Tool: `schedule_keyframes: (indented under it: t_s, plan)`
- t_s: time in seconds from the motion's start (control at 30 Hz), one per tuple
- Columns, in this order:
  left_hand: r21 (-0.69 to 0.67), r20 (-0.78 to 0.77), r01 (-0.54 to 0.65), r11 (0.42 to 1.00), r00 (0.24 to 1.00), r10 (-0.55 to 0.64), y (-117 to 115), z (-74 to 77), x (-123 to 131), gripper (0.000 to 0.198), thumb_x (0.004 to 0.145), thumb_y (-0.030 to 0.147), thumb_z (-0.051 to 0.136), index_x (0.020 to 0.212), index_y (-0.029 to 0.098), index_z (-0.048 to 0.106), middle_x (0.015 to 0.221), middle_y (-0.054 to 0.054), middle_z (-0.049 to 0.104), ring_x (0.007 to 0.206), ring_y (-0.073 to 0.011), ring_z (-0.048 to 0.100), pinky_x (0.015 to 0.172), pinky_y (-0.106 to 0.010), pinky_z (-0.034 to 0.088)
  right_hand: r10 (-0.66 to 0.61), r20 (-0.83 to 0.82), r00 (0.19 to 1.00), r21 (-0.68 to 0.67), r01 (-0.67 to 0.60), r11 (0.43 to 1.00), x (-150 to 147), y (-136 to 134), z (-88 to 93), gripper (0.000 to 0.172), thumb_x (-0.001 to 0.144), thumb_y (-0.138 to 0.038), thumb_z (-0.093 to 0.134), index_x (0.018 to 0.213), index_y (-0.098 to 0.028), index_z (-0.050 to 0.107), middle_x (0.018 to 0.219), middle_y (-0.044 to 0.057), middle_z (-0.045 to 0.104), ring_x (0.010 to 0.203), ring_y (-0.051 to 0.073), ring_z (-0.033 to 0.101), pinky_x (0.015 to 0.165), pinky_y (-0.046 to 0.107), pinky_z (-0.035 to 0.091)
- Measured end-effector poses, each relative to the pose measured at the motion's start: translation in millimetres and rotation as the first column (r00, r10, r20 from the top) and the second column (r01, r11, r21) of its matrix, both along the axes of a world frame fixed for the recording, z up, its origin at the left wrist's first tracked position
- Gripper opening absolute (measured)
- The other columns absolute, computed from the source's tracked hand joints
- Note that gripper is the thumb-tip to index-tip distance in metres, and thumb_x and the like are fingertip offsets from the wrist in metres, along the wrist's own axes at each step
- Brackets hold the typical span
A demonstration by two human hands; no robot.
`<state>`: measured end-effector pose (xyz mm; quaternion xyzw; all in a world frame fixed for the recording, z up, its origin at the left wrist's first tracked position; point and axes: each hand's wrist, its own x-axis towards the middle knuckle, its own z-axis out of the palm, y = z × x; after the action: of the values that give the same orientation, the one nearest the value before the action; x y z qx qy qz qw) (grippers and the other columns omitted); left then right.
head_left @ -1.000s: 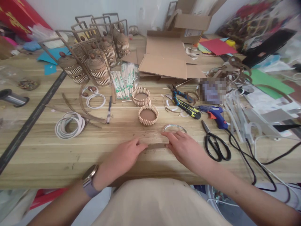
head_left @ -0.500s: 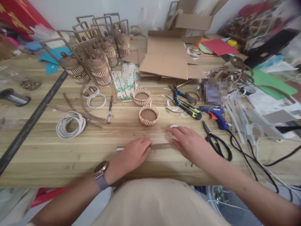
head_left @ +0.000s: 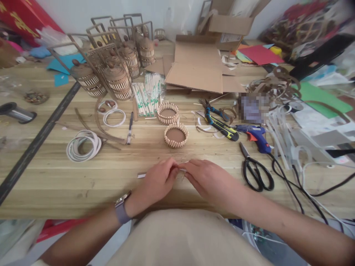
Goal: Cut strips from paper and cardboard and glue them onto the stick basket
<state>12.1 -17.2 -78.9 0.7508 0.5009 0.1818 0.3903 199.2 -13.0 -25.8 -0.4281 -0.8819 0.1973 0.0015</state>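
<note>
My left hand (head_left: pixel 161 179) is closed, thumb and fingers pinched on a thin brown strip whose white-marked end (head_left: pixel 141 175) sticks out on the left. Against its fingertips rests my right hand (head_left: pixel 206 177), its fingers bent and closed too. A whitish sliver (head_left: pixel 183 169) shows between the two hands, too blurred to name. Most of the strip is hidden under the hands. Just beyond them stands a small round tray (head_left: pixel 176 137) with a brown base and a wall of short wooden sticks. A similar stick-walled tray (head_left: pixel 168 113) touches it from behind.
On the right lie black scissors (head_left: pixel 256 171), a blue glue gun (head_left: pixel 256 137), a yellow-black cutter (head_left: pixel 224 129) and pliers (head_left: pixel 206 105). Left are tape rolls (head_left: pixel 83 146) and a pen (head_left: pixel 130 127). Behind stand several handled stick lanterns (head_left: pixel 118 83) and flattened cardboard (head_left: pixel 195 75).
My right hand has moved left and closed, from the strip's right part to my left fingertips. The left hand has turned slightly and stays pinched. The trays have not moved.
</note>
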Motion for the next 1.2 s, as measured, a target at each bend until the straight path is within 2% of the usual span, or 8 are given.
schedule_keyframes:
  t_s: [0.13,0.33,0.47,0.63,0.77,0.97,1.07,1.2]
  plan:
    - [0.055,-0.029,-0.015,0.998,0.999,0.016,-2,-2.8,1,0.023,0.1,0.029,0.036,0.086,0.021,0.052,0.081,-0.002,0.06,0.076,-0.0192,0.057,0.067,-0.032,0.04,0.002,0.028,1.0,0.006,-0.002,1.0,-2,1,-2.9,0.025,0.094,-0.006,0.048,0.108,-0.016,0.066,0.092,0.008,0.074,0.088,0.023,0.07,0.078,0.034,0.049]
    - [0.097,-0.051,-0.011,0.995,0.999,0.016,-6,-3.5,2,0.021,0.099,0.025,0.038,0.086,0.021,0.053,0.081,-0.002,0.061,0.079,-0.0199,0.057,0.07,-0.032,0.041,-0.162,0.164,0.973,0.044,0.157,0.987,4,3,-3.9,0.019,0.097,-0.014,0.048,0.108,-0.015,0.063,0.081,0.008,0.074,0.077,0.022,0.07,0.065,0.03,0.043]
    - [0.078,-0.064,-0.002,0.997,0.998,0.007,-5,-4.2,2,0.022,0.1,0.028,0.039,0.09,0.021,0.057,0.085,-0.003,0.064,0.084,-0.0213,0.06,0.073,-0.034,0.046,-0.197,0.211,0.957,0.021,0.197,0.98,10,6,7.4,0.016,0.098,-0.018,0.047,0.097,-0.018,0.063,0.079,0.004,0.072,0.068,0.018,0.067,0.055,0.027,0.035]
    - [0.168,-0.048,0.041,0.985,0.998,-0.033,-6,-11.8,4,0.028,0.098,0.018,0.038,0.118,0.02,0.058,0.112,-0.008,0.068,0.106,-0.0236,0.061,0.093,-0.042,0.049,-0.177,0.324,0.929,0.07,0.163,0.984,22,15,23.7,0.02,0.095,-0.018,0.048,0.086,-0.017,0.066,0.093,0.008,0.069,0.067,0.018,0.067,0.052,0.028,0.035]
    - [0.241,-0.072,0.02,0.97,0.997,-0.002,-11,-20.6,2,0.033,0.092,0.008,0.038,0.119,0.018,0.055,0.1,-0.007,0.068,0.1,-0.0219,0.063,0.092,-0.039,0.052,-0.235,0.356,0.904,0.061,0.229,0.972,42,25,33.2,0.02,0.091,-0.016,0.049,0.081,-0.018,0.066,0.084,0.008,0.071,0.071,0.022,0.068,0.054,0.029,0.038]
    - [0.446,-0.228,0.302,0.843,0.949,-0.219,-14,-24.5,-3,0.026,0.092,0.003,0.04,0.098,0.015,0.063,0.101,-0.01,0.068,0.096,-0.0233,0.061,0.089,-0.04,0.054,-0.22,0.171,0.96,-0.245,0.258,0.935,44,30,37.6,0.017,0.086,-0.019,0.058,0.074,-0.024,0.069,0.072,0.0,0.072,0.064,0.017,0.065,0.055,0.026,0.04]
    - [0.522,-0.286,0.369,0.769,0.925,-0.249,-15,-25.6,-5,0.026,0.092,0.001,0.04,0.099,0.011,0.063,0.1,-0.011,0.068,0.095,-0.0234,0.06,0.088,-0.039,0.054,-0.21,0.161,0.965,-0.353,0.254,0.9,31,34,22.7,0.015,0.084,-0.018,0.06,0.076,-0.022,0.073,0.075,0.001,0.074,0.066,0.016,0.064,0.058,0.025,0.041]
    - [0.567,-0.304,0.382,0.73,0.92,-0.245,-16,-28.7,-6,0.025,0.094,0.003,0.039,0.099,0.012,0.063,0.1,-0.011,0.067,0.096,-0.0231,0.06,0.087,-0.038,0.056,-0.19,0.168,0.967,-0.443,0.247,0.862,21,43,-1.9,0.016,0.083,-0.022,0.06,0.081,-0.019,0.076,0.08,0.003,0.075,0.07,0.017,0.064,0.06,0.025,0.042]
